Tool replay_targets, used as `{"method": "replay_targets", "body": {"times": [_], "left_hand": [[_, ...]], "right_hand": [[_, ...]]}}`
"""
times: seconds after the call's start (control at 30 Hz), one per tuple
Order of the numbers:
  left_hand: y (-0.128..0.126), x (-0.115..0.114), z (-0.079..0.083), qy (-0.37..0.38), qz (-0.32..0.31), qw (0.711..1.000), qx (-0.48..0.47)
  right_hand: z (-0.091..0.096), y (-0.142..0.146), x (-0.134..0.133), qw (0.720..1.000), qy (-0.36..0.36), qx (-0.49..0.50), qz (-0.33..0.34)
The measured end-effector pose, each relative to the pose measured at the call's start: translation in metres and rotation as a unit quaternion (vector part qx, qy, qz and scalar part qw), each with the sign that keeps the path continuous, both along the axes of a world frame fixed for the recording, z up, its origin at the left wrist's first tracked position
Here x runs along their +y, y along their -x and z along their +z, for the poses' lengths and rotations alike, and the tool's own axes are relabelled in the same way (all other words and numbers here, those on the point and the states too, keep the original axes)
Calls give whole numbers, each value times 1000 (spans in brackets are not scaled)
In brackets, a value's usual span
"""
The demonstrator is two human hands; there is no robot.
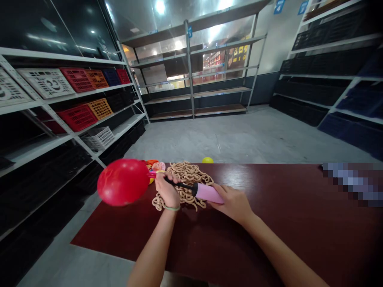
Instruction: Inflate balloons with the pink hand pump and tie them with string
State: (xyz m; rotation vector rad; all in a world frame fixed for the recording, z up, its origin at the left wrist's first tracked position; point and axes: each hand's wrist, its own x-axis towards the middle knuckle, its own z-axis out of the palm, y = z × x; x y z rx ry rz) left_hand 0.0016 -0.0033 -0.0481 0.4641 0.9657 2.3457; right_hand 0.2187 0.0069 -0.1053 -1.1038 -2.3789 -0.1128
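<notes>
A red balloon (pixel 123 182), partly or fully inflated, sticks out to the left past the table's edge. Its neck meets the tip of a balloon pump (pixel 208 193) with a pink barrel and a black rod. My left hand (pixel 168 191), a pale green band on its wrist, is closed round the pump's black end beside the balloon's neck. The pink barrel is gripped by my right hand (pixel 235 202). Behind and below the pump lies a heap of beige rope (pixel 191 172). Uninflated balloons (pixel 156 165) in several colours lie behind my left hand, partly hidden.
The dark red table (pixel 263 227) spreads under my arms. A yellow balloon (pixel 207 160) shows beyond its far edge. At the right lies a blurred-out object (pixel 353 181). Shelving with crates (pixel 78 115) lines the left, and more racks (pixel 191 79) stand behind.
</notes>
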Motion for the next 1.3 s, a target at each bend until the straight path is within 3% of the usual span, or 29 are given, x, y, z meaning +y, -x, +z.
{"method": "replay_targets", "body": {"times": [0.13, 0.23, 0.6, 0.73, 0.9, 1.0, 1.13, 1.3], "left_hand": [[-27, 3, -15, 2, -78, 997, 18], [-24, 6, -20, -3, -91, 996, 18], [10, 5, 0, -12, 13, 1000, 9], [5, 3, -4, 3, 11, 1000, 5], [-20, 5, -17, 15, -63, 998, 4], [-25, 8, -24, 26, -78, 997, -3], [-22, 14, -27, 31, -69, 997, -11], [-14, 16, -20, 13, -49, 999, -11]], "right_hand": [[1, 12, -10, 999, 29, 42, -8], [0, 9, -6, 999, 18, 33, 3], [-7, -48, 39, 996, -53, -55, -36], [-6, -33, 25, 997, -50, -56, -24], [-4, 7, -4, 1000, -19, -3, -13], [-5, 12, -5, 1000, -9, 14, -13], [-5, -7, 11, 1000, 2, -15, -13], [0, -46, 36, 998, 25, -51, -18]]}}
